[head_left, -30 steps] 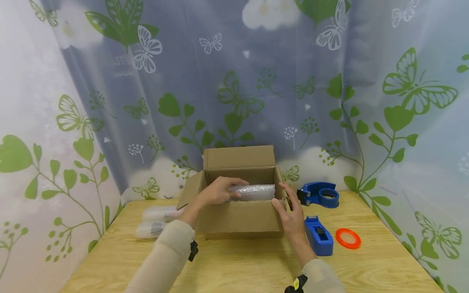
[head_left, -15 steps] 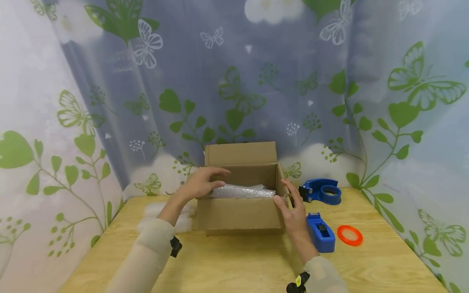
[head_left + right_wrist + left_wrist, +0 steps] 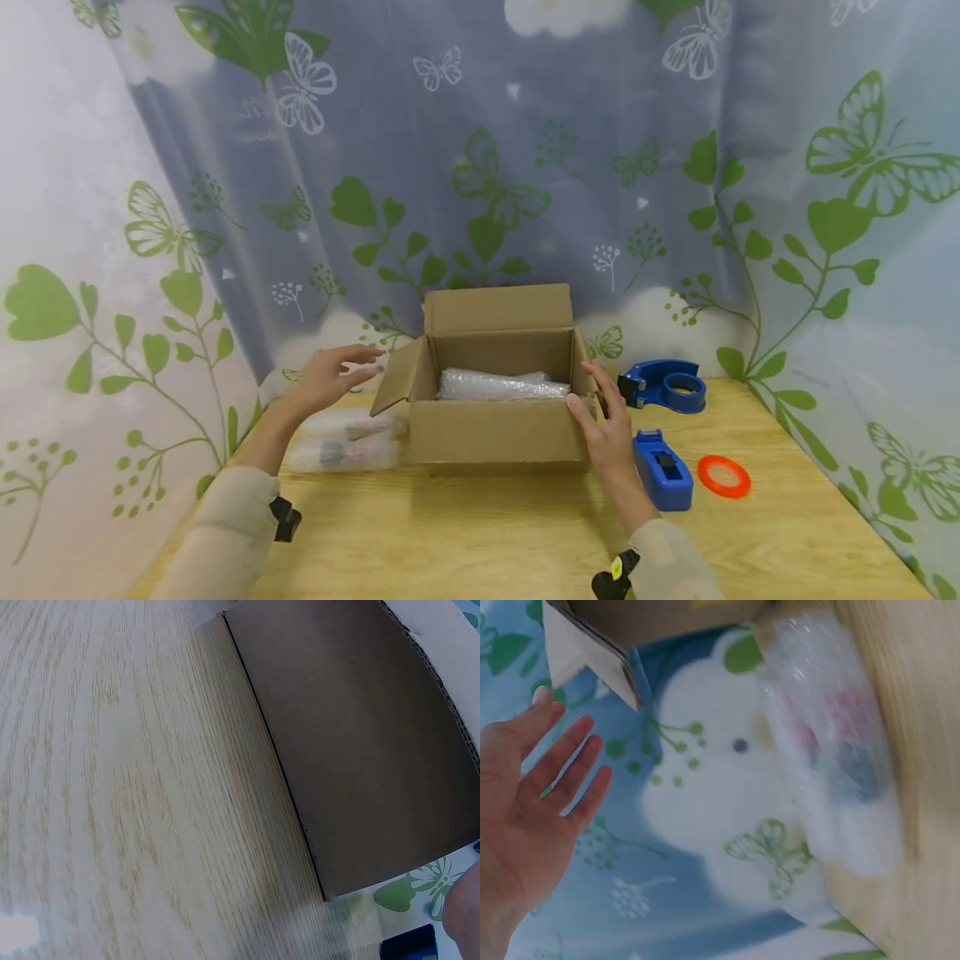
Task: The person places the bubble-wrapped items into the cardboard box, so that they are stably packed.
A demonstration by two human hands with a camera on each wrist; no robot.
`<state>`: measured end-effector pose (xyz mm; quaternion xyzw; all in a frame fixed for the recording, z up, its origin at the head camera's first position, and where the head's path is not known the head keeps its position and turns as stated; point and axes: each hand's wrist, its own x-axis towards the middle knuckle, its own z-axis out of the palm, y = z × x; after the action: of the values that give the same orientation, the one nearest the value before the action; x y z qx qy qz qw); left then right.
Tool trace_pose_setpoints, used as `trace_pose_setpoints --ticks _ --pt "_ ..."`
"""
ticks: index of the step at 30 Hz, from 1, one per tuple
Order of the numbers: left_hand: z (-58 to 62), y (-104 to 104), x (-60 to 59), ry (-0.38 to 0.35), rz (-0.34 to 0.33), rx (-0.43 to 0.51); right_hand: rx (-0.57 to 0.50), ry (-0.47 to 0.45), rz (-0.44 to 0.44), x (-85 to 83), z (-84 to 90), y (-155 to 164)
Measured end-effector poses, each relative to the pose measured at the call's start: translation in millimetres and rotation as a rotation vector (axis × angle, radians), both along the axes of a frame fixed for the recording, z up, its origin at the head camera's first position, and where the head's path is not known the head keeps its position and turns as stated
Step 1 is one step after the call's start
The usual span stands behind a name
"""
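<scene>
My left hand [image 3: 330, 379] hangs in the air with fingers spread and holds nothing, just left of the open flap of the cardboard box [image 3: 495, 433], above the two wrapped bundles [image 3: 345, 440] lying by the desk's left edge. My right hand [image 3: 603, 425] rests with straight fingers against the box's right front corner, gripping nothing. One bubble-wrapped bundle [image 3: 502, 386] already lies inside the box, so I judge one is packed and two are left, with the flaps not yet closed.

The head view alone shows the tape dispenser [image 3: 663, 385], the blue cutter [image 3: 662, 471] and the orange ring [image 3: 723, 476] toward the desk's right edge. The left wrist view shows my open palm [image 3: 532, 810] and the bundles [image 3: 832, 750] close up, though blurred. The right wrist view shows only the box wall [image 3: 352, 742] and bare desk [image 3: 112, 787].
</scene>
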<state>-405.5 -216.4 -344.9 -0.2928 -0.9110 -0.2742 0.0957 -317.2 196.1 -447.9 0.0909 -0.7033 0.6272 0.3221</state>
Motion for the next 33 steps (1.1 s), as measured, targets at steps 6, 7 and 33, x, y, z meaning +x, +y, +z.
trace_pose_setpoints --ticks 6,7,33 --pt "-12.2 -23 4.3 -0.035 0.070 -0.045 0.013 0.008 -0.010 -14.6 -15.7 7" --pt "-15.8 -26 4.3 -0.051 0.083 -0.049 0.011 0.006 -0.009 -15.2 -16.6 8" --pt "-99.0 -70 9.0 -0.223 0.079 -0.039 0.016 0.007 -0.007 -15.5 -17.5 7"
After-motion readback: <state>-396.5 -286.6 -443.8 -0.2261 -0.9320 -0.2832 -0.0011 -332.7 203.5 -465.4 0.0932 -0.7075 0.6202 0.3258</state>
